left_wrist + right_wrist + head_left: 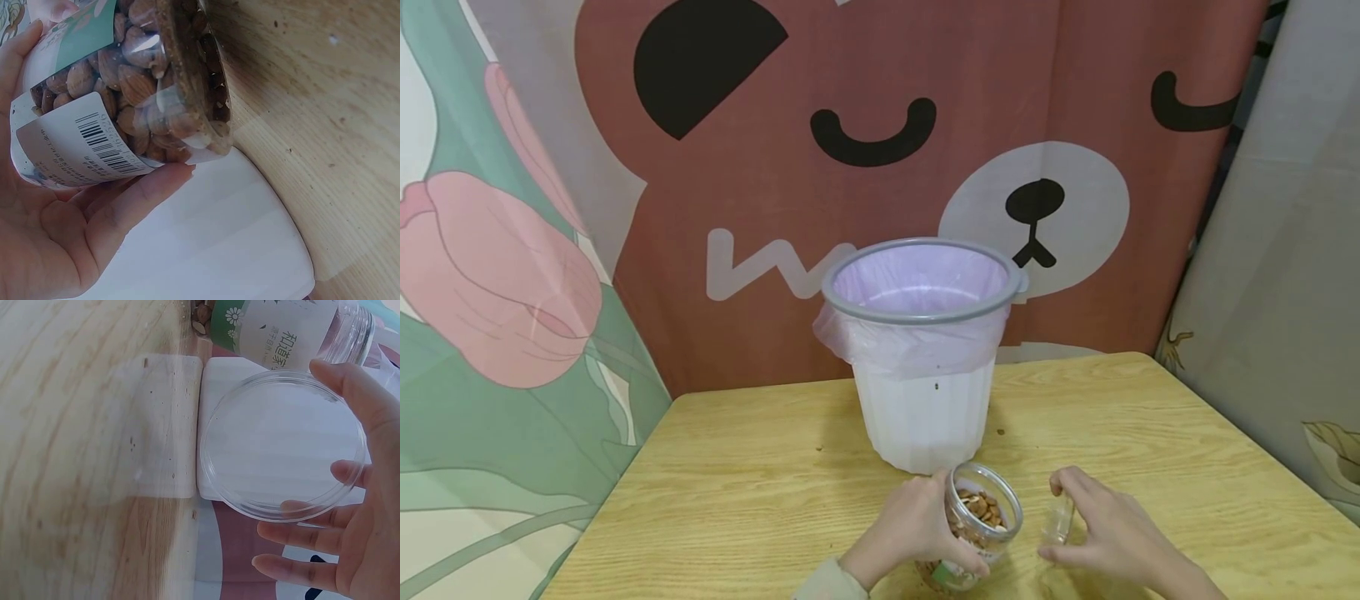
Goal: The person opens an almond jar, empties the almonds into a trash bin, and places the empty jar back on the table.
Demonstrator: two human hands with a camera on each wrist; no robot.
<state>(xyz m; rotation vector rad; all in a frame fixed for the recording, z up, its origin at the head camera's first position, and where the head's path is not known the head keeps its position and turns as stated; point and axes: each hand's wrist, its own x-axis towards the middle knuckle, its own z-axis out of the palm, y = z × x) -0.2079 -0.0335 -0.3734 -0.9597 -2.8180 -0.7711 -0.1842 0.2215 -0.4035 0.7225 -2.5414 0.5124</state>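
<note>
At the near edge of the worktop (737, 467), the left hand (906, 525) wraps its fingers round a clear jar (977, 521) of almonds (134, 81), open mouth tilted up toward 12 o'clock; the wrist view shows the thumb and fingers curled over its barcode label (87, 147). Just beside it, at 3 o'clock, the right hand (1108, 533) pinches the clear lid (284, 444) by its rim between thumb and fingertips, the lid held apart from the jar mouth. Both grips are thus grasping: left on the jar, right on the lid.

Step in hand, as judged: the jar stands uncapped, with lid and jar in separate hands. Whether the nuts are to be tipped out or the lid refitted cannot be told. Tipping would call for raising the jar toward 12 o'clock and keeping its mouth over the bin's rim; refitting would call for bringing the lid from 3 o'clock squarely over the mouth.

Farther off, at 12 o'clock from the jar, a white bin (923, 417) with a grey rim and a lilac liner (917, 287) stands on the worktop, near the jar but apart from it. Beyond it hangs a bear-print curtain (865, 125).
</note>
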